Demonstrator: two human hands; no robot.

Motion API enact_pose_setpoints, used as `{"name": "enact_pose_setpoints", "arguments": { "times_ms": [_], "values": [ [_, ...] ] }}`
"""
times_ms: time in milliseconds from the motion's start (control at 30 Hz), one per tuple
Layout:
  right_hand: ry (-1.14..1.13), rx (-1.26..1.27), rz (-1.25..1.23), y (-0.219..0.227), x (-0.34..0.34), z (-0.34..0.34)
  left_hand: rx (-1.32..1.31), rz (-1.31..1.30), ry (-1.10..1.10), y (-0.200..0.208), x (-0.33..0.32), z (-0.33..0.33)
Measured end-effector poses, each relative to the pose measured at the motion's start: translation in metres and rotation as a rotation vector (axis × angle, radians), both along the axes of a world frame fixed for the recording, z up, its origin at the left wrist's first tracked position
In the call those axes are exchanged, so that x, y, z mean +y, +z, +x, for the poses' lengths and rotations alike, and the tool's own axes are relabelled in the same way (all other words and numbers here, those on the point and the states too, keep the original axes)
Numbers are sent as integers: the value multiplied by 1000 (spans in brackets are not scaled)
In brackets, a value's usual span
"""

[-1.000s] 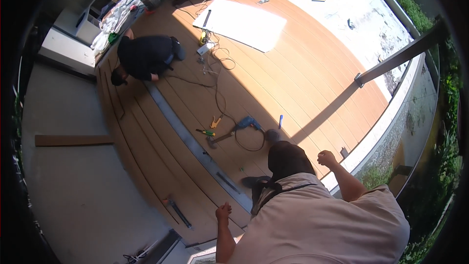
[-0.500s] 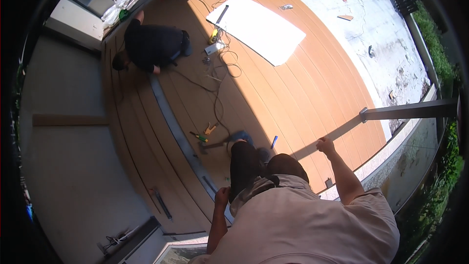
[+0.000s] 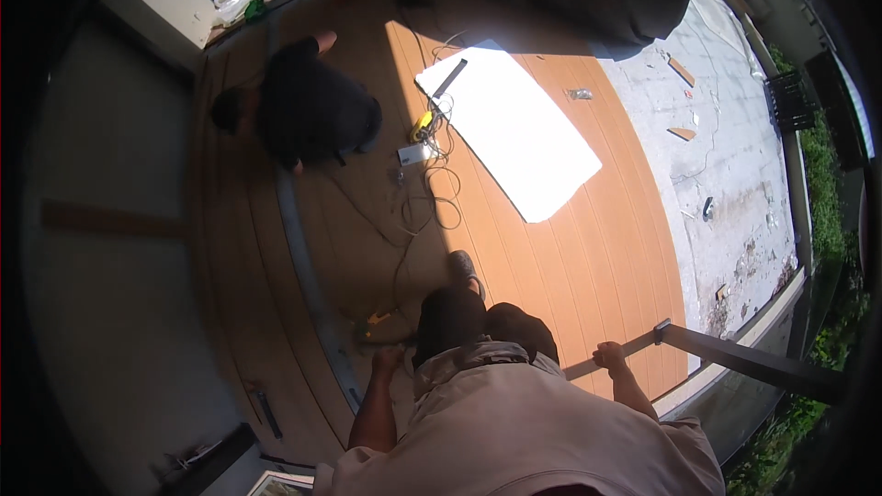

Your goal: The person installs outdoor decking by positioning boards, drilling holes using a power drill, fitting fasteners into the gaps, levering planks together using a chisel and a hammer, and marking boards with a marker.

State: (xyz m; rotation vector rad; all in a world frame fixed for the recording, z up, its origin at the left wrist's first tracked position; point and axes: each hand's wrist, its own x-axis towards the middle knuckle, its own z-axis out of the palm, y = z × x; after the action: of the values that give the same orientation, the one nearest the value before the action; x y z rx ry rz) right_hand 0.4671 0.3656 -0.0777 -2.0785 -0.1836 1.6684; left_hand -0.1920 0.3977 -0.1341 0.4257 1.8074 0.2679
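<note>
My left hand [image 3: 390,358] hangs low in the shade beside my left leg, its fingers curled in. Nothing sticks out of it. Out to the right, my right hand [image 3: 607,355] is closed in a loose fist above the sunlit planks, with no object showing in it. My shoe [image 3: 466,268] is on the wood-coloured plank floor [image 3: 588,248] ahead of my legs. A yellow-orange hand tool [image 3: 377,320] lies on the floor close to my left hand, partly lost in shadow.
A large white sheet [image 3: 524,142] lies ahead, carrying a dark strip [image 3: 450,78]. Beside it are a tangled cord [image 3: 444,197], a yellow tool [image 3: 423,124] and a white box [image 3: 415,155]. A co-worker [image 3: 312,106] crouches at left. A dark post [image 3: 753,358] stands at right.
My body has advanced over the planks, with a foot now forward. The white sheet appears nearer. Both hands remain closed, lower and closer to my body. The co-worker is still bent over at the left.
</note>
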Motion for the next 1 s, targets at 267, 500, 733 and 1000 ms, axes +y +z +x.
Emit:
{"name": "enact_pose_setpoints", "arguments": {
  "times_ms": [267,500,733,1000],
  "values": [
    [-106,-97,28,29,183,-24,-41,462,-244,85,343,50],
    [193,63,-28,-5,438,-37,105,601,-48,-14,510,35],
    [337,165,302,-30,784,19,313,715,-300,-70,631,47],
    [532,-141,598,89,1211,-199,848,1098,-656,-15,821,25]
  ]
}}
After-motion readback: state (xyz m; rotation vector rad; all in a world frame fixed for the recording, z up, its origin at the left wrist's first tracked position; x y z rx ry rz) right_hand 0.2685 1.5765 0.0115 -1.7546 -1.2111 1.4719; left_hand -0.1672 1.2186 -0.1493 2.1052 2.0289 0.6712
